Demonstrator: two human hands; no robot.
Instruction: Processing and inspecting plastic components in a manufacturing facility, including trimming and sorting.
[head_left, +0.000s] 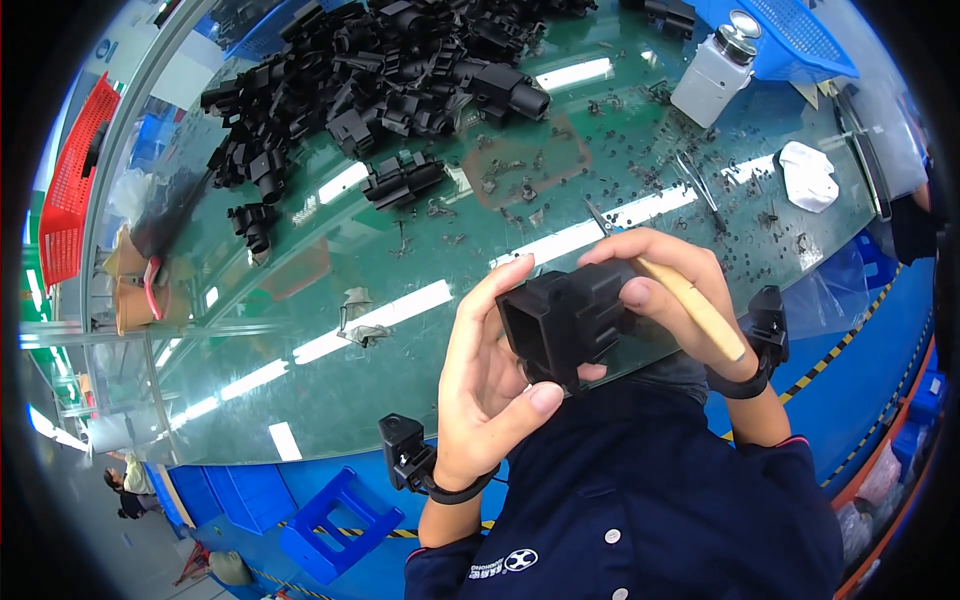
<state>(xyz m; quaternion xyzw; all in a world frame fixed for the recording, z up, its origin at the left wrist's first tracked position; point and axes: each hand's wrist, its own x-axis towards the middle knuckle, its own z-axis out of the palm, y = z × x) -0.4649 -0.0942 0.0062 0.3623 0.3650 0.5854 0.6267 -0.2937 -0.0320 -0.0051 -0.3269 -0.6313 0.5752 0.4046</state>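
Observation:
A hollow black plastic housing [570, 320] with a square opening is held between both hands above the near edge of the table. My left hand [475, 375] grips its left end, with the thumb below and the fingers around the far side. My right hand [690, 275] is closed, its thumb and index finger at the housing's right end. Across that palm lies a tool with a pale yellow handle [700, 312]; its working end is partly hidden by the fingers. Each wrist wears a black strapped device.
A heap of black plastic parts [400, 75] covers the table's far left. Small black scraps [720, 215], tweezers [697, 182], a white crumpled cloth [808, 177] and a pump bottle [715, 75] lie or stand right. A blue basket [800, 40] is behind; a blue stool [340, 525] stands below.

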